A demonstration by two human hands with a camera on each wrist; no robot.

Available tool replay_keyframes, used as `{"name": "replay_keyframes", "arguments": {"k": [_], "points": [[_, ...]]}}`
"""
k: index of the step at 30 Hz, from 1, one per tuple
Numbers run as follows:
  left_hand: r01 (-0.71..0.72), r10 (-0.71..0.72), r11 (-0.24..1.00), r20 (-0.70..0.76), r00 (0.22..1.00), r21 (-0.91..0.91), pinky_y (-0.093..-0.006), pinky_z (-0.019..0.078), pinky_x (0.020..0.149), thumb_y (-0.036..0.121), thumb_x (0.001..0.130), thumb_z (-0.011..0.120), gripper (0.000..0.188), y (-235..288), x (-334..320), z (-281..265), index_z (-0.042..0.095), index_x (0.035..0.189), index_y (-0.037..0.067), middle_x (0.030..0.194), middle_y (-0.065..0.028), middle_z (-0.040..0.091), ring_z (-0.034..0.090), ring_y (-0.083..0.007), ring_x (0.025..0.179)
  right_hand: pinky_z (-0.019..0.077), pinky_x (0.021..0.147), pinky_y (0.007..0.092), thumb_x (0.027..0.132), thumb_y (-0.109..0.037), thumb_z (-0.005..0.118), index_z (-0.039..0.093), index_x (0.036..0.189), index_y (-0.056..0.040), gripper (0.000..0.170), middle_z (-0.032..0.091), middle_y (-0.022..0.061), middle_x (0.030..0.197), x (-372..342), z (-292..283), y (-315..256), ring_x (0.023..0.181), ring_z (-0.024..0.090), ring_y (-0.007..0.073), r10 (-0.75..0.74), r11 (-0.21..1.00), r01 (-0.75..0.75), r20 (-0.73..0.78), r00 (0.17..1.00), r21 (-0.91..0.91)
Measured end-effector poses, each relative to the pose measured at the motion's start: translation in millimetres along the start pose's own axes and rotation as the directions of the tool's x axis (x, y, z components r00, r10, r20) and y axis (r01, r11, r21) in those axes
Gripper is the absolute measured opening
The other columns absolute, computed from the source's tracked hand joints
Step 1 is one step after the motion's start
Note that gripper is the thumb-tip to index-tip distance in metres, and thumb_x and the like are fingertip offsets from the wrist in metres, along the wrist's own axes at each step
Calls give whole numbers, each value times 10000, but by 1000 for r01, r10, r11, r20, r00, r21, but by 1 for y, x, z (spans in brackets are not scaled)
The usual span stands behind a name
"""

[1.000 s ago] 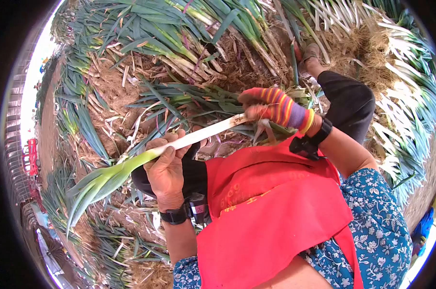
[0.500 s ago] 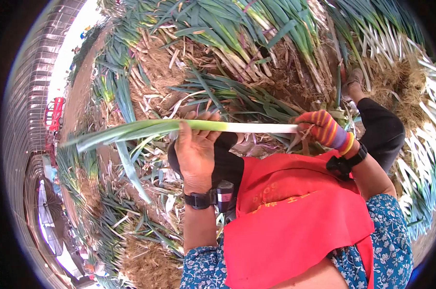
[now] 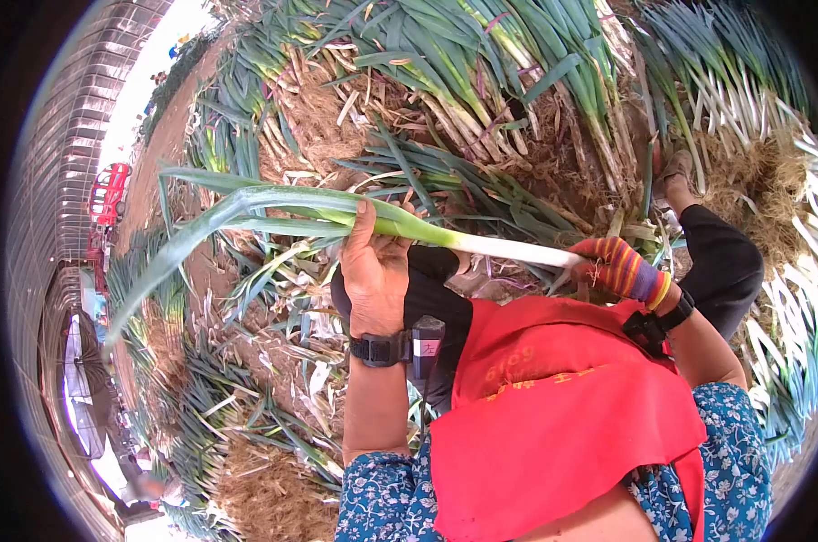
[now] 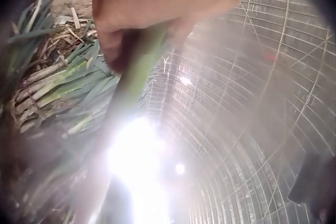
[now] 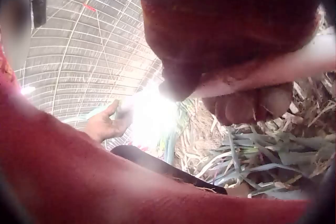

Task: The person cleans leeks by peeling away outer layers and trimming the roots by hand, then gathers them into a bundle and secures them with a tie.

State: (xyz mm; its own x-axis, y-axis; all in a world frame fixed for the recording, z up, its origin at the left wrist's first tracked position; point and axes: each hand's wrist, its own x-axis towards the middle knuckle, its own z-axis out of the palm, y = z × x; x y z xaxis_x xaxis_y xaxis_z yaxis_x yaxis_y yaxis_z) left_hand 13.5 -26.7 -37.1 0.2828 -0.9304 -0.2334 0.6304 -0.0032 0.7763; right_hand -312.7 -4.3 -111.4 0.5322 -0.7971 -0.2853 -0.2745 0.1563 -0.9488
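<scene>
A long green onion (image 3: 508,248), with a clean white shank and green leaves bending down at the far left, spans the space between both hands in the head view. My bare left hand (image 3: 377,271) holds it where white turns to green, thumb over the top and fingers beneath. At the root end, my right hand (image 3: 621,269), in a striped glove, grips the white shank. The left wrist view has the left hand (image 4: 168,3) curled round the green part of the stalk. Fingertips (image 5: 236,109) wrap under the white shank in the right wrist view.
Heaps of green onions (image 3: 445,63) with dirty roots lie ahead. Peeled ones with white shanks (image 3: 779,303) are stacked at the right. Loose leaves and peelings (image 3: 273,316) litter the ground. A red apron (image 3: 562,406) covers the person's lap.
My left hand has slid from the white shank towards the leaves. The onion has swung from sloping up rightward to sloping down rightward, and the view has shifted.
</scene>
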Motion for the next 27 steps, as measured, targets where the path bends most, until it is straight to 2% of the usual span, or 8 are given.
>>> {"name": "replay_keyframes", "arguments": {"k": [4,6,9,13,17,21,25,27], "points": [[13,-13,1000,15,1000,-12,-452,522,785,196,860,605,252,4,0,8,535,1019,12,929,-169,615,617,-315,899,475,731,310,811,-138,649,611,1039,1,270,659,128,908,2,4,-5,811,620,209,-139,964,90,-183,973,-251],[-4,4,1000,17,1000,7,-459,521,786,188,869,587,256,2,5,5,517,1040,11,941,-177,605,614,-322,899,479,712,350,792,-99,630,611,1005,5,238,632,185,871,5,9,12,821,604,318,-407,817,241,-228,885,-524],[3,-4,1000,25,1000,17,-473,519,786,183,880,567,265,-8,10,6,477,1061,13,942,-179,588,611,-326,884,475,672,394,763,-70,615,604,982,15,235,612,193,854,-2,12,-25,818,572,374,-373,688,196,-109,921,-699],[28,-25,998,49,998,-65,-492,514,773,199,894,544,259,-25,21,13,416,1038,26,895,-160,560,605,-305,807,464,573,406,801,-204,625,598,854,-37,177,585,172,731,14,15,-2,683,575,367,-621,622,386,-129,773,-682],[53,-57,998,-96,994,-43,-362,473,613,173,928,478,181,-25,37,14,430,957,2,800,-131,495,485,-196,655,461,555,405,795,-209,607,587,874,-24,202,577,159,730,4,29,-36,672,574,356,-379,674,317,56,924,-667],[119,-124,991,-73,990,-67,-291,412,500,131,920,479,129,-20,69,10,436,963,17,779,-120,478,438,-159,588,428,475,387,791,-262,608,559,804,-64,204,555,114,674,13,51,-55,593,572,290,-569,432,567,277,775,-701],[274,-273,962,-137,952,-9,-258,366,443,114,910,491,124,-16,80,20,435,962,15,769,-132,485,414,-142,527,431,462,373,748,-209,612,567,810,-76,154,553,106,668,23,65,-84,559,573,283,-545,533,699,439,714,-476],[353,-353,935,-24,935,30,-279,360,439,126,907,504,121,-19,88,15,444,967,39,744,-164,513,431,-171,514,431,475,376,735,-171,603,574,832,-81,136,554,114,665,28,71,-89,571,569,298,-584,497,736,450,676,-460]]}}
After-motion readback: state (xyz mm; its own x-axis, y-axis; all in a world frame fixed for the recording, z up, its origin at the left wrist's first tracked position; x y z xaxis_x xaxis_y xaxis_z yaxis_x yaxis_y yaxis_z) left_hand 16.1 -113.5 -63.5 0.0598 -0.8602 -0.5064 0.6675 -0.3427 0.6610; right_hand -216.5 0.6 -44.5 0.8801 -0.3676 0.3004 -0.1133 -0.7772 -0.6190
